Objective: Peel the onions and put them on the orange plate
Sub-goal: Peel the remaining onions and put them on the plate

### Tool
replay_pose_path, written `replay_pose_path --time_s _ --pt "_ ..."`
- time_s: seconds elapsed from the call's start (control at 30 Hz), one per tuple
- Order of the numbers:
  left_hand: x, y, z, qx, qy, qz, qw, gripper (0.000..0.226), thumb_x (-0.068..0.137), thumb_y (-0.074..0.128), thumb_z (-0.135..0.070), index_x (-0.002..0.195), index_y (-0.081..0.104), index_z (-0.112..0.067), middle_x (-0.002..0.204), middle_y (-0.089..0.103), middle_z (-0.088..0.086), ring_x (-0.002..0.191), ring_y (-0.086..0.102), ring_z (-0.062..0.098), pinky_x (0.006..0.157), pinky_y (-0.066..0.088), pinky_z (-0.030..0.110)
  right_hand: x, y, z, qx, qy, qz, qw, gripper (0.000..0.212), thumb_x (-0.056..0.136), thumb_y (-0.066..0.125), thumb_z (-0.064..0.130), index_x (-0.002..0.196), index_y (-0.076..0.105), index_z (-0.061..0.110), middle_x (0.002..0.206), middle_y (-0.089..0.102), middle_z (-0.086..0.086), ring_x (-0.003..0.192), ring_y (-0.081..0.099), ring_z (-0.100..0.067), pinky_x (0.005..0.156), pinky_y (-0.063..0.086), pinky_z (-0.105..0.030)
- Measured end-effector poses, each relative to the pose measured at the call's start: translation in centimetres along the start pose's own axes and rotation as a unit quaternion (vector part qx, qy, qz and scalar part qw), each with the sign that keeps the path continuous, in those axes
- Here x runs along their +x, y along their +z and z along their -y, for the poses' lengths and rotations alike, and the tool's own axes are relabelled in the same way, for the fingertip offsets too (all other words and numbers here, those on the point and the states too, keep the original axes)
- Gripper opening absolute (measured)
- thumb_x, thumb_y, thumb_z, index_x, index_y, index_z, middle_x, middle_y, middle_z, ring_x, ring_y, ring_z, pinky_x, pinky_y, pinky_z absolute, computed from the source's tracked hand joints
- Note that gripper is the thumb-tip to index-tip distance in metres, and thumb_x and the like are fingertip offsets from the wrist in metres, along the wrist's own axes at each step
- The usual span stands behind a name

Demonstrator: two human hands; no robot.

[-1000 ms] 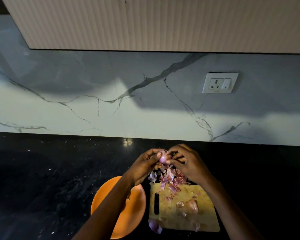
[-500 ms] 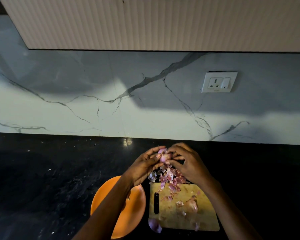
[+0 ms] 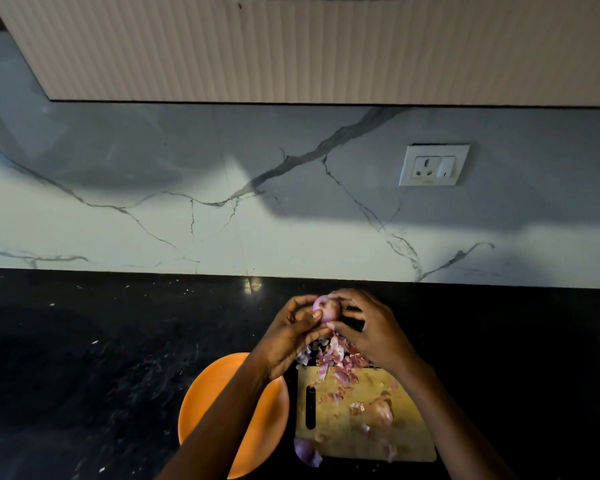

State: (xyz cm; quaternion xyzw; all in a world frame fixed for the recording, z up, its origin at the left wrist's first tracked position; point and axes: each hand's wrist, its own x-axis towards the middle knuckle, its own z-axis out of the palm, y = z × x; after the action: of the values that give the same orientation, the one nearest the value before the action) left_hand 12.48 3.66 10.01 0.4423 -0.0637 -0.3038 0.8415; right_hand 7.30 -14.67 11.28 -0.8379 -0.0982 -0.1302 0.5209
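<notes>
Hands, left (image 3: 288, 336) and right (image 3: 371, 332), both grip one onion (image 3: 324, 309); no writing legible.

Both hands (image 3: 329, 327) hang close together above the far edge of the cutting board (image 3: 361, 434), over a heap of onion skins (image 3: 336, 358). The left forearm crosses over the orange plate (image 3: 201, 403), barring most of it from above. On the board an onion (image 3: 380, 412) and loose scraps lie scattered; another piece, probably onion (image 3: 305, 452), sits at its near left corner. The dark worktop (image 3: 84, 358) stretches wide to the left and right, with the marble wall (image 3: 187, 202) closing off the back.
</notes>
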Motion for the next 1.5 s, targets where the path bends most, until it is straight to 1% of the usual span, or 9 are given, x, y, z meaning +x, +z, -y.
replay_pose_path --time_s 0.13,0.27,0.47,0.63,0.83,0.93,1.1,1.3,1.5 --pt "0.0 0.2 -0.5 0.005 -0.01 0.004 1.0 0.041 0.091 0.058 -0.008 0.13 0.052 0.002 0.117 0.066 0.019 0.098 0.07 0.023 0.08 0.061 0.029 0.2 0.2 -0.2 -0.024 0.041 -0.015 0.999 0.051 0.079 0.085 0.02 0.124 0.062 0.031 0.12 0.066 0.019 0.109 0.063 0.001 0.088 0.053 -0.017" --pt "-0.3 0.0 -0.9 0.134 -0.001 -0.002 0.991 0.031 0.094 0.058 -0.015 0.123 0.057 -0.004 0.112 0.068 0.014 0.094 0.07 0.016 0.074 0.056 0.026 0.2 -0.5 -0.1 -0.025 0.06 -0.03 0.997 0.041 0.079 0.085 0.023 0.112 0.064 0.036 0.108 0.07 0.026 0.104 0.065 0.002 0.085 0.048 -0.014" --pt "-0.4 0.2 -0.8 0.208 0.046 -0.014 0.977 0.039 0.09 0.065 -0.016 0.129 0.06 -0.01 0.118 0.072 0.014 0.111 0.068 0.03 0.095 0.055 0.039 0.0 -0.5 0.0 0.036 0.075 0.001 0.997 0.044 0.092 0.072 0.017 0.128 0.061 0.04 0.122 0.069 0.017 0.112 0.066 -0.003 0.094 0.054 -0.025" --pt "-0.3 0.3 0.0 0.21 0.038 -0.008 0.977 0.03 0.1 0.056 -0.011 0.129 0.061 -0.004 0.114 0.072 0.019 0.101 0.07 0.029 0.083 0.056 0.03 -0.3 -0.6 -0.3 0.043 0.09 0.011 0.995 0.056 0.086 0.078 0.011 0.128 0.061 0.043 0.125 0.069 0.018 0.114 0.066 -0.004 0.099 0.054 -0.03" --pt "0.3 0.0 -1.4 0.421 0.097 -0.035 0.901 0.018 0.094 0.069 -0.019 0.11 0.075 -0.016 0.099 0.078 -0.001 0.092 0.074 0.013 0.083 0.057 0.023 0.0 -1.8 -0.6 0.032 0.11 0.032 0.993 0.044 0.091 0.073 0.019 0.12 0.06 0.049 0.126 0.067 0.013 0.114 0.066 -0.006 0.1 0.055 -0.042" --pt "0.4 0.3 -1.5 0.399 0.097 -0.044 0.911 0.013 0.087 0.076 -0.019 0.1 0.074 -0.017 0.089 0.079 0.004 0.082 0.076 0.022 0.079 0.061 0.033 0.2 -1.9 -0.1 0.055 0.104 0.038 0.992 0.045 0.095 0.067 0.015 0.125 0.061 0.048 0.127 0.068 0.012 0.118 0.064 -0.005 0.103 0.053 -0.036" --pt "0.0 0.9 -1.5 0.372 0.107 -0.038 0.921 0.017 0.086 0.075 -0.012 0.102 0.07 -0.008 0.084 0.078 0.007 0.074 0.076 0.021 0.069 0.059 0.023 0.3 -1.9 0.4 0.044 0.1 0.054 0.993 0.044 0.096 0.065 0.014 0.128 0.059 0.043 0.129 0.066 0.015 0.119 0.062 0.001 0.103 0.05 -0.026" --pt "0.2 0.0 -1.1 0.42 0.128 -0.039 0.898 0.007 0.092 0.069 -0.013 0.099 0.071 -0.013 0.086 0.078 0.005 0.08 0.076 0.021 0.08 0.062 0.037 0.3 -1.8 0.4 0.039 0.098 0.051 0.993 0.042 0.097 0.064 0.012 0.129 0.059 0.038 0.127 0.063 0.019 0.119 0.06 0.006 0.102 0.049 -0.021" --pt "0.1 0.0 -1.3 0.385 0.116 -0.035 0.915 0.008 0.091 0.068 -0.012 0.099 0.071 -0.013 0.088 0.078 0.007 0.083 0.076 0.024 0.079 0.062 0.036 0.4 -1.6 0.4 0.049 0.102 0.041 0.993 0.04 0.095 0.067 0.013 0.126 0.061 0.038 0.125 0.067 0.014 0.116 0.063 0.0 0.101 0.052 -0.025"
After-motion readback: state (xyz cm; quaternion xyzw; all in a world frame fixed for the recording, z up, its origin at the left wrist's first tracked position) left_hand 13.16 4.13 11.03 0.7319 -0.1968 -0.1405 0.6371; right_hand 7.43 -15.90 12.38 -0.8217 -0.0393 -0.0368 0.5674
